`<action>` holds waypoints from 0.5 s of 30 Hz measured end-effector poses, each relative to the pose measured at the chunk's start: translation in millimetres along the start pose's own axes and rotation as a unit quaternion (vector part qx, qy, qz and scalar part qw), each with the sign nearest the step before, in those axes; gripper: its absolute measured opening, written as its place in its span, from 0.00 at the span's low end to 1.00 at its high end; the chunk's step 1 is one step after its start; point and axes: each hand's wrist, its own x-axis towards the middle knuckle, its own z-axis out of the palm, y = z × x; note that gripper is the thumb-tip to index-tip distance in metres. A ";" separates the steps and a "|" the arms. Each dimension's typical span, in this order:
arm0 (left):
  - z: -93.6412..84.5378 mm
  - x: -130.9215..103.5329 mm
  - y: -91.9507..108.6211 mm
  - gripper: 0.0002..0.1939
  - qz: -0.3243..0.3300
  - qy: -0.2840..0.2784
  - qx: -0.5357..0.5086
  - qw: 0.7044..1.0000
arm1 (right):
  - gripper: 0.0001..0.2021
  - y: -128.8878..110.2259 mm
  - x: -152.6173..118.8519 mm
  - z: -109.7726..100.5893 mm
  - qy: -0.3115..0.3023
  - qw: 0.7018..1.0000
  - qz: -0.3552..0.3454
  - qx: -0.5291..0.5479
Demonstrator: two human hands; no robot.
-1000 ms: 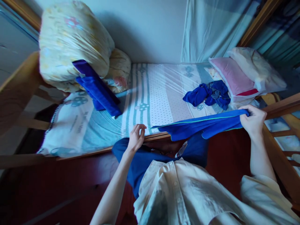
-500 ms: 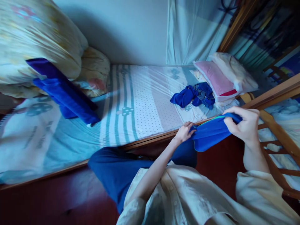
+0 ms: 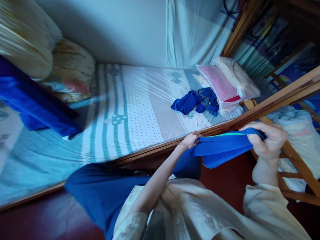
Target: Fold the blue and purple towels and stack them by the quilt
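Observation:
Stretched between my hands is a blue garment (image 3: 222,146) with a thin green line along its upper edge; its exact kind I cannot make out. My left hand (image 3: 191,139) pinches its left end, beside the bed's wooden rail. On the other end my right hand (image 3: 268,138) is closed, thumb on top. A lower fold hangs down over the dark red floor. Beyond my hands, a crumpled pile of blue clothes (image 3: 197,101) lies on the bed. At the far left, folded blue clothing (image 3: 37,103) sticks out over the mattress.
The bed (image 3: 142,106) has a striped, dotted sheet and a wooden rail. Pink and white pillows (image 3: 220,80) rest at its right end, bulky bedding (image 3: 70,70) at its left. A wooden post (image 3: 282,95) and ladder-like slats (image 3: 297,166) stand to the right.
My view has swung to the right, so the bed and clothes appear farther left. The garment is drawn out longer between my hands, my right hand farther from my left.

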 end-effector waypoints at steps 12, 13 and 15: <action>-83.3 -94.5 5.4 0.09 -0.063 -0.100 -0.012 0.993 | 0.08 46.5 -16.8 -31.9 0.054 0.994 0.089 -0.034; -89.0 -105.8 9.8 0.09 -0.082 -0.108 -0.017 0.991 | 0.08 47.6 -17.8 -30.9 0.055 0.994 0.095 -0.026; -96.5 -124.8 18.2 0.11 -0.128 -0.140 -0.044 0.981 | 0.10 48.1 -18.5 -28.4 0.062 0.993 0.097 -0.003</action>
